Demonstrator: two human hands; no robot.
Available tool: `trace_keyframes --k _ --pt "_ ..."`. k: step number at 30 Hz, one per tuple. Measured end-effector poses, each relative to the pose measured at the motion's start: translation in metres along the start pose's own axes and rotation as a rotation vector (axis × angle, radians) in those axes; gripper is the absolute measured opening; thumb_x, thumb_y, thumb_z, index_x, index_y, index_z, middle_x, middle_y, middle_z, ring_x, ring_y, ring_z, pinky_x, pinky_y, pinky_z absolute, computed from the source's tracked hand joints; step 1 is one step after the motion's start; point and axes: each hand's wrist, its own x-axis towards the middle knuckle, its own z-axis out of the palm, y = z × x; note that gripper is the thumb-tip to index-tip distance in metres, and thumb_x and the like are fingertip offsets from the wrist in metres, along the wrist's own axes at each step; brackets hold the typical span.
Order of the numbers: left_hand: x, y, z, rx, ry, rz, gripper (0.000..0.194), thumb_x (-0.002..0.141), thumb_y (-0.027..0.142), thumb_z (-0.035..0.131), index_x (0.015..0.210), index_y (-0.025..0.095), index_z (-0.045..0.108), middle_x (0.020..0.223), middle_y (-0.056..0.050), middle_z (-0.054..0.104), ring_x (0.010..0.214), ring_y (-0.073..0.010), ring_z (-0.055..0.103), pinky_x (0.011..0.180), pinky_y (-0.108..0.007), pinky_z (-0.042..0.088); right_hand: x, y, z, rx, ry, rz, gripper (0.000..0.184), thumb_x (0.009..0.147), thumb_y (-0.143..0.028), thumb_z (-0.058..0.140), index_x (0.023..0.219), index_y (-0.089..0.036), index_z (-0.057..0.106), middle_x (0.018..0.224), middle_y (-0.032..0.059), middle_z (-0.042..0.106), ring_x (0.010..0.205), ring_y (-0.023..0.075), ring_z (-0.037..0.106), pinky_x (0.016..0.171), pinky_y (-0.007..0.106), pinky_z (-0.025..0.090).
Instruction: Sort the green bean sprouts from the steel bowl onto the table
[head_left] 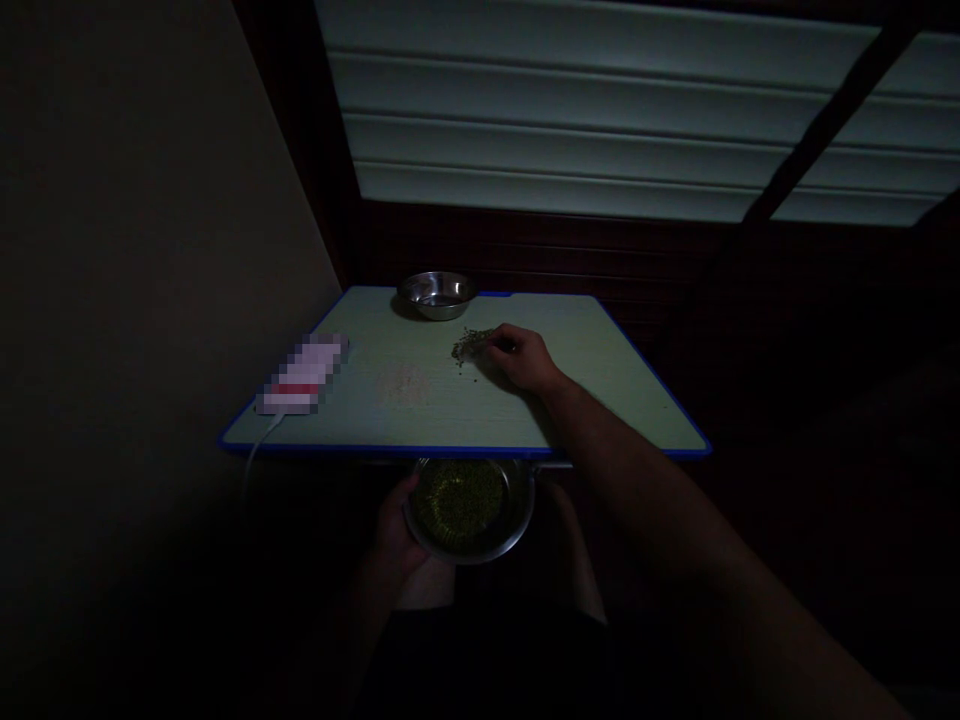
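Below the table's front edge, my left hand (397, 525) grips the left rim of a steel bowl (517, 520). Many small green beans, mung beans by their look (459, 498), fill the bottom of that bowl. On the tabletop, my right hand (525, 358) is closed, its fingers curled together at the right side of a small scattered pile of beans (466, 345). Its fingertips are dark and partly hidden, so whatever they pinch cannot be made out. A second, smaller steel bowl (438, 297) stands at the back of the table, behind the pile.
The pale tabletop (600, 400) has a blue edge. A blurred-out phone-like object (304, 375) lies at its left, with a white cable (255, 455) hanging over the front. A faint pale patch (405, 385) marks the surface. A wall stands left, a slatted window behind; the room is dim.
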Motion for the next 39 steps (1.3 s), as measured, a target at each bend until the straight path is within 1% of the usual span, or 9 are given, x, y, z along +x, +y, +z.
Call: trace_keyframes --k 6,9,11,15,21,25,31,35,39 --pt "0.003 0.000 -0.005 -0.008 -0.034 -0.012 0.019 0.076 0.024 0.060 0.086 0.018 0.075 0.085 -0.008 0.079 0.093 -0.0284 0.071 0.095 -0.045 0.049 -0.001 0.000 0.000 -0.064 -0.024 -0.048 0.010 0.078 -0.026 0.060 0.083 -0.020 0.067 0.084 0.0039 0.070 0.080 0.0174 0.060 0.079 0.033 0.046" --pt "0.003 0.000 -0.004 -0.003 -0.002 -0.023 0.020 0.077 0.023 0.058 0.086 0.017 0.075 0.084 -0.008 0.079 0.094 -0.0291 0.071 0.095 -0.046 0.049 0.000 0.004 0.001 -0.099 -0.038 -0.066 0.010 0.078 -0.025 0.062 0.084 -0.021 0.068 0.087 0.0041 0.070 0.081 0.0182 0.061 0.082 0.035 0.045" --pt "0.002 0.000 -0.002 -0.003 0.016 -0.023 0.019 0.077 0.022 0.058 0.083 0.017 0.075 0.083 -0.008 0.079 0.091 -0.0285 0.072 0.092 -0.045 0.051 0.001 0.006 0.001 -0.106 -0.049 -0.064 0.010 0.078 -0.025 0.062 0.085 -0.021 0.069 0.087 0.0038 0.071 0.082 0.0181 0.061 0.082 0.035 0.045" --pt "0.001 0.000 0.000 -0.013 0.017 -0.011 0.018 0.078 0.021 0.058 0.081 0.018 0.075 0.083 -0.007 0.079 0.086 -0.0262 0.072 0.086 -0.041 0.054 0.001 0.007 0.002 -0.085 -0.065 -0.053 0.011 0.079 -0.026 0.061 0.085 -0.022 0.069 0.087 0.0034 0.070 0.082 0.0179 0.062 0.082 0.035 0.046" --pt "0.000 0.000 0.001 -0.008 0.001 -0.004 0.018 0.078 0.023 0.060 0.085 0.016 0.075 0.084 -0.008 0.079 0.090 -0.0274 0.072 0.090 -0.043 0.052 -0.001 0.004 0.001 -0.047 -0.067 -0.047 0.010 0.077 -0.025 0.062 0.082 -0.021 0.069 0.083 0.0031 0.069 0.079 0.0168 0.061 0.079 0.034 0.046" --pt "0.000 0.000 0.001 -0.005 0.033 0.005 0.018 0.077 0.022 0.059 0.081 0.016 0.075 0.081 -0.008 0.078 0.088 -0.0270 0.072 0.091 -0.043 0.052 0.000 0.004 0.000 -0.044 -0.070 -0.050 0.011 0.077 -0.024 0.061 0.082 -0.019 0.068 0.083 0.0034 0.069 0.078 0.0161 0.060 0.079 0.033 0.046" --pt "0.000 0.000 0.002 0.001 0.025 -0.001 0.017 0.076 0.022 0.059 0.080 0.016 0.075 0.080 -0.008 0.078 0.086 -0.0267 0.072 0.089 -0.043 0.053 0.000 0.005 -0.001 -0.010 -0.052 -0.072 0.011 0.074 -0.023 0.061 0.080 -0.017 0.067 0.078 0.0021 0.068 0.076 0.0159 0.059 0.076 0.031 0.046" --pt "0.000 0.000 0.003 0.022 0.040 -0.004 0.018 0.077 0.022 0.058 0.079 0.016 0.075 0.080 -0.008 0.078 0.086 -0.0261 0.072 0.087 -0.041 0.054 0.000 0.007 0.001 -0.042 -0.024 -0.047 0.011 0.076 -0.023 0.061 0.081 -0.017 0.069 0.078 0.0026 0.069 0.076 0.0164 0.059 0.077 0.032 0.046" --pt "0.000 0.000 0.003 0.028 0.037 0.001 0.017 0.077 0.022 0.058 0.078 0.017 0.075 0.081 -0.007 0.079 0.086 -0.0255 0.072 0.088 -0.041 0.053 0.001 0.009 0.003 -0.047 -0.021 -0.043 0.011 0.076 -0.023 0.063 0.082 -0.019 0.071 0.081 0.0031 0.070 0.077 0.0168 0.061 0.079 0.033 0.047"
